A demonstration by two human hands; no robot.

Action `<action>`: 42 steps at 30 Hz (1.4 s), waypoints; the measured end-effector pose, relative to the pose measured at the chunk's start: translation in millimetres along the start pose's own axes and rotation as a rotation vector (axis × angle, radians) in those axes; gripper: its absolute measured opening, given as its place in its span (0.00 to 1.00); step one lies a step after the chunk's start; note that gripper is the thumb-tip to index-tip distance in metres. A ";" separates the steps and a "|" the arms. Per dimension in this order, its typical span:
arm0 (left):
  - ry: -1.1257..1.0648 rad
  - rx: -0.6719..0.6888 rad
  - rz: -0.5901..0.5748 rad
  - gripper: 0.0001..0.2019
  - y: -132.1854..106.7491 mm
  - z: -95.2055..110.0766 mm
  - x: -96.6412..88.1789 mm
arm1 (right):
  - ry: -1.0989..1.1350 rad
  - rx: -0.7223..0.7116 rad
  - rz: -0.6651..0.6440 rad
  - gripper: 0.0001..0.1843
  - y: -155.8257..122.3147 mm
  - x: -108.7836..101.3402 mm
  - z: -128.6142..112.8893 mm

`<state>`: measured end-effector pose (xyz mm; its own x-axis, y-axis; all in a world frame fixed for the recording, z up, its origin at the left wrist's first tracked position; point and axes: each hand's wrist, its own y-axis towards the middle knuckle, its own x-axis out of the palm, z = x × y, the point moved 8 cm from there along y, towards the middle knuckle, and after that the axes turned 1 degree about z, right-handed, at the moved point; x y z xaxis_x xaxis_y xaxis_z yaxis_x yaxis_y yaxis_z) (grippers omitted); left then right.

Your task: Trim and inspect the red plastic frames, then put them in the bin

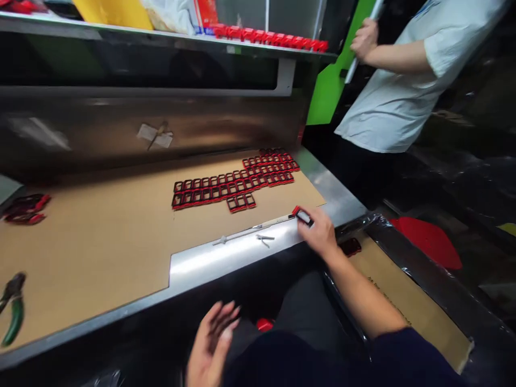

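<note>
My right hand grips a small black and red rectangular frame at the bench's front edge. Its fingers are closed around one end of the piece. Below the bench edge, near my lap, my left hand hangs with fingers apart and holds nothing. Rows of similar black and red frames lie side by side on the brown board. Close to my right hand, a thin pen-like tool and a small metal piece rest on the bare metal strip.
Green-handled pliers and a small pile of red-black parts lie at left. Red parts line the shelf above. A box stands under my right arm. Another person stands at right, holding a pole.
</note>
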<state>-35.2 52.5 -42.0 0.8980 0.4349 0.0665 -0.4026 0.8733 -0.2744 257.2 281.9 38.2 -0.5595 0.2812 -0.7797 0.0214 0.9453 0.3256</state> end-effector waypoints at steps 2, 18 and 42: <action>-0.329 -0.135 -0.091 0.33 1.0 -3.2 46.5 | 0.140 -0.367 -0.058 0.22 -74.6 21.7 -66.9; -0.479 -0.571 -0.308 0.30 -24.2 -14.4 60.6 | 0.894 -0.239 -0.817 0.46 -183.9 53.0 -107.0; -0.072 -0.303 -0.445 0.29 -28.9 -4.1 43.1 | 0.906 -0.256 -0.659 0.43 -186.2 42.6 -102.1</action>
<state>15.9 45.0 -35.1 0.9513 0.0613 0.3020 0.0920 0.8787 -0.4684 144.8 101.0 -1.0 -0.7923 -0.5759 -0.2014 -0.6078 0.7739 0.1778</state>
